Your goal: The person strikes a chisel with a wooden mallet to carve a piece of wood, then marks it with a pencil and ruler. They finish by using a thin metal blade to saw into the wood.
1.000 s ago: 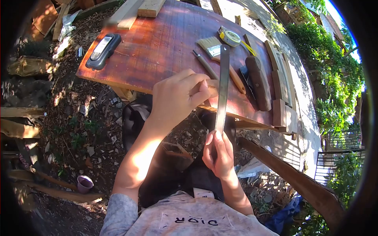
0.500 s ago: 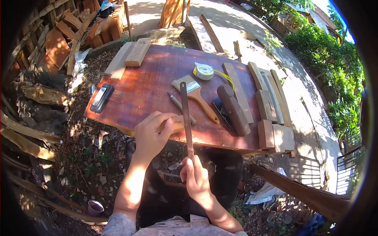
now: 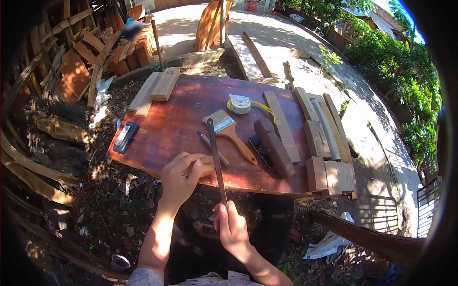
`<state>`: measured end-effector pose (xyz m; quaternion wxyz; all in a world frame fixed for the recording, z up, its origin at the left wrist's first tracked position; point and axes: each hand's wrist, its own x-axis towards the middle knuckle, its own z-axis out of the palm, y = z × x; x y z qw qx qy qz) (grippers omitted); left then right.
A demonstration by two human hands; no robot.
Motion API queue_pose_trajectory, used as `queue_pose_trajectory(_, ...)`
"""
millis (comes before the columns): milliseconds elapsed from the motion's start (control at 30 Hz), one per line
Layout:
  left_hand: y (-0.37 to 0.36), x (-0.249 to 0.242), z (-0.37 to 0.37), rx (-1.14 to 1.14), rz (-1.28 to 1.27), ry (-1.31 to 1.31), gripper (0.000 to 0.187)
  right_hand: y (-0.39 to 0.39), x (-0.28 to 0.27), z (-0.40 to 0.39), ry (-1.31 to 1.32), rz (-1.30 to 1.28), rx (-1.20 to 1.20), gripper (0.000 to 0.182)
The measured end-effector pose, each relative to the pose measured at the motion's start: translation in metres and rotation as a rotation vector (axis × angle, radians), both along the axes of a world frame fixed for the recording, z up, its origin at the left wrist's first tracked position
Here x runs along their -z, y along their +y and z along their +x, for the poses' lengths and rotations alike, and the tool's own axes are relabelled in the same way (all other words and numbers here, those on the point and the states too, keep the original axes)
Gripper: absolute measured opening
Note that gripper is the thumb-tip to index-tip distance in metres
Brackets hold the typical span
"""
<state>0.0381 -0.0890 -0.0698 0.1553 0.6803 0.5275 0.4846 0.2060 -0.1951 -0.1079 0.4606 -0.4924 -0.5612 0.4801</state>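
The reddish bench [image 3: 181,119] carries planks, a dark wooden handle-shaped piece [image 3: 273,148], a paintbrush [image 3: 229,131] and a tape measure [image 3: 239,104]. At its near edge the left hand [image 3: 179,180] is closed around a small wood piece [image 3: 206,168], while the right hand [image 3: 232,228] pinches the long metal file [image 3: 216,157] laid across it. Filing looks under way, with no finished shape visible yet.

Two bare forearms, left hand [image 3: 179,181] and right hand [image 3: 231,226] ungloved, grey mottled short sleeve at left shoulder, dark trousers below.
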Motion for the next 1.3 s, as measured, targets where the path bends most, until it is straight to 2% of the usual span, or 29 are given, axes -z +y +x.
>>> queue_pose_trajectory(100,0.000,-0.001,0.000,-0.003,-0.002,0.002,0.016,0.000,-0.003,0.000,-0.038,-0.011,-0.014,0.026)
queue_pose_trajectory(200,0.000,-0.001,0.000,-0.006,-0.001,0.011,0.017,0.001,0.003,0.001,0.276,-0.132,-0.118,0.028)
queue_pose_trajectory(300,-0.001,-0.002,0.000,-0.007,-0.004,0.022,0.016,0.002,0.003,0.003,0.462,-0.205,-0.176,0.031)
queue_pose_trajectory(500,-0.001,-0.003,0.000,-0.013,0.003,0.025,0.016,0.005,-0.006,0.011,0.648,-0.479,-0.285,0.035)
queue_pose_trajectory(600,-0.002,-0.002,0.000,-0.012,0.004,0.026,0.016,0.004,-0.001,0.011,0.686,-0.442,-0.302,0.037)
queue_pose_trajectory(700,-0.001,-0.002,0.000,-0.008,0.003,0.026,0.016,0.006,-0.014,0.017,0.467,-0.386,-0.249,0.035)
queue_pose_trajectory(833,-0.001,-0.002,0.000,-0.003,0.015,0.030,0.015,0.004,-0.002,0.015,0.076,-0.049,-0.131,0.027)
queue_pose_trajectory(933,0.003,0.005,-0.002,-0.018,0.087,0.045,0.014,0.000,-0.009,0.009,0.261,-0.222,-0.185,0.028)
queue_pose_trajectory(967,0.004,0.005,-0.003,0.000,0.115,0.049,0.015,0.002,-0.009,0.010,0.462,-0.308,-0.248,0.030)
queue_pose_trajectory(1000,0.004,0.006,-0.004,0.015,0.139,0.053,0.017,0.003,-0.010,0.014,0.522,-0.398,-0.284,0.034)
queue_pose_trajectory(1067,0.004,0.006,-0.006,0.047,0.153,0.057,0.022,-0.001,-0.007,0.013,0.582,-0.333,-0.202,0.036)
queue_pose_trajectory(1133,0.002,0.005,-0.008,0.072,0.128,0.047,0.027,-0.003,-0.013,0.014,0.451,-0.198,-0.099,0.039)
queue_pose_trajectory(1300,-0.002,0.006,-0.014,0.086,0.089,0.097,0.040,-0.007,0.002,0.017,0.225,-0.148,-0.013,0.041)
